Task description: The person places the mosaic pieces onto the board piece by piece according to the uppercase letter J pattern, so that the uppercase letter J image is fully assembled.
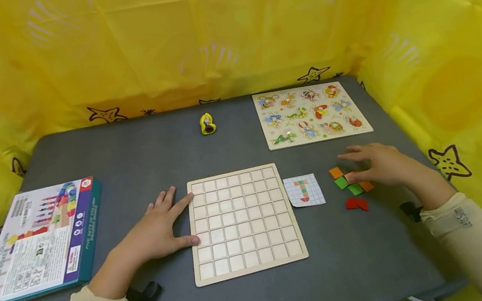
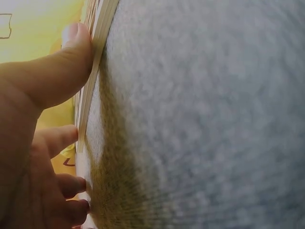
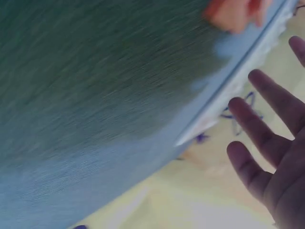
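The coloured squares (image 1: 341,183) lie toward the tabletop's (image 1: 151,149) right edge, just on the board side of the right hand's (image 1: 381,166) palm and partly hidden by its thumb; that hand is much the nearer one. Its fingers are extended and apart, and no grip on a piece shows, though whether the thumb touches one I cannot tell. The squares form a slanting band, its long axis running from the far left end toward the near right, with the red pieces (image 1: 356,203) on its near side. The pattern card (image 1: 296,200) sits between them and the grid board (image 1: 195,263), whose left edge the left hand (image 1: 159,232) touches with thumb and index finger, unclenched. The grid board is divided into shallow square cells. By the tabletop's far right corner, the puzzle board (image 1: 315,137) carries insect figures. The box (image 1: 42,240) at the left edge looks closed, its contents hidden.
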A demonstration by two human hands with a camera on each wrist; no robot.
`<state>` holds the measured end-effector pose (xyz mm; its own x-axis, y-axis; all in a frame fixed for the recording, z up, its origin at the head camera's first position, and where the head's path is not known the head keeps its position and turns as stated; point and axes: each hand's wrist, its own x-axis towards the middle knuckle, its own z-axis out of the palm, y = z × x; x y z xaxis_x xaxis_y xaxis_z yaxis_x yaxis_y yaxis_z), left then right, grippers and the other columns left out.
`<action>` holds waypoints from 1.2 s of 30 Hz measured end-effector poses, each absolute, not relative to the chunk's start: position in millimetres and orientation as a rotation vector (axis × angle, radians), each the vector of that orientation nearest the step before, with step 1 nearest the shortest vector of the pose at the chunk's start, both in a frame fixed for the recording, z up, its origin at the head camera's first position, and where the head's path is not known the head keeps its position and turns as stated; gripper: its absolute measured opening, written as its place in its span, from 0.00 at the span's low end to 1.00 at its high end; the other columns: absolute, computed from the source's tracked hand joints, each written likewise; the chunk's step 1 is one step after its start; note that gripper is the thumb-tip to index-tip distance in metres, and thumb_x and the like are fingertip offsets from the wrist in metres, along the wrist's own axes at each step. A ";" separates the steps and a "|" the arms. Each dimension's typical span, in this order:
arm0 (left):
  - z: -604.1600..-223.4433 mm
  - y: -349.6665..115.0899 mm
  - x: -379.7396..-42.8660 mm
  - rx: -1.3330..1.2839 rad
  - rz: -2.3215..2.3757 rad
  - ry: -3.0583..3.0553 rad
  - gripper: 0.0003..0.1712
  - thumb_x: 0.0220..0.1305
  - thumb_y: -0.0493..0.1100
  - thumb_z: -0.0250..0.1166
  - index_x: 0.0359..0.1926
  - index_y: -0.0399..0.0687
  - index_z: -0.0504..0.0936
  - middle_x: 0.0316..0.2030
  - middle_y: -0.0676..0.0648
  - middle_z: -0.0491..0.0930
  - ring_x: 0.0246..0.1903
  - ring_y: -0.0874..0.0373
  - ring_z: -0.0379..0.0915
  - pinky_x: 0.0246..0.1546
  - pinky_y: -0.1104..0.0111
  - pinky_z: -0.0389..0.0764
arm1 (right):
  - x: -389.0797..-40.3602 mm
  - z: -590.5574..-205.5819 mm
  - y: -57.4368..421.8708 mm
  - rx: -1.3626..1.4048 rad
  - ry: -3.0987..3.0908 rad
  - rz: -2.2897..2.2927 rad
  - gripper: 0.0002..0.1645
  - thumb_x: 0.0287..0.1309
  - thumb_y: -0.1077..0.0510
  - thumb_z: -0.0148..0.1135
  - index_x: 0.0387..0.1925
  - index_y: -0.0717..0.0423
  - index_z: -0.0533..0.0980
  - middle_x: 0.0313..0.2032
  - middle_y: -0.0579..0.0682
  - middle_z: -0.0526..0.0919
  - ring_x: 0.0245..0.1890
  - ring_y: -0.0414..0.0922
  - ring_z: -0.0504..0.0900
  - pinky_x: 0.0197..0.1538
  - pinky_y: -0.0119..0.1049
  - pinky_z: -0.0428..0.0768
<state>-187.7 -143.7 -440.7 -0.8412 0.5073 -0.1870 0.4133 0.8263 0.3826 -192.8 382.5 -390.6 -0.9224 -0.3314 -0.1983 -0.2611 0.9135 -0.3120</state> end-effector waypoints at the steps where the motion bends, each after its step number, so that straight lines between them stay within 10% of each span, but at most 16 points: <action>1: -441.5 -145.6 -187.3 0.697 0.479 2.721 0.61 0.50 0.76 0.65 0.78 0.57 0.52 0.75 0.32 0.41 0.72 0.31 0.33 0.65 0.37 0.41 | -195.8 -393.3 386.4 -0.439 2.819 -0.432 0.39 0.57 0.42 0.69 0.67 0.52 0.72 0.67 0.66 0.66 0.64 0.70 0.61 0.59 0.70 0.57; 11: -443.7 -158.4 -182.6 0.640 0.530 2.600 0.64 0.49 0.77 0.63 0.79 0.63 0.41 0.76 0.37 0.29 0.72 0.36 0.19 0.61 0.35 0.24 | -215.3 -411.8 396.3 -0.540 2.804 -0.540 0.27 0.56 0.48 0.72 0.56 0.54 0.81 0.54 0.61 0.78 0.56 0.61 0.73 0.56 0.59 0.69; 36: -448.9 -153.9 -192.2 0.677 0.520 2.599 0.65 0.51 0.79 0.60 0.79 0.63 0.37 0.75 0.39 0.23 0.72 0.40 0.14 0.59 0.34 0.21 | -214.7 -411.1 383.8 -0.560 2.830 -0.511 0.18 0.56 0.55 0.72 0.50 0.54 0.84 0.54 0.63 0.73 0.55 0.62 0.69 0.56 0.60 0.67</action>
<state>-192.2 -153.9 -448.9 -0.8012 0.5262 -0.2849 0.3759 0.8131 0.4445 -214.7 383.8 -411.1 -0.9053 -0.4020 -0.1369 -0.3288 0.8675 -0.3733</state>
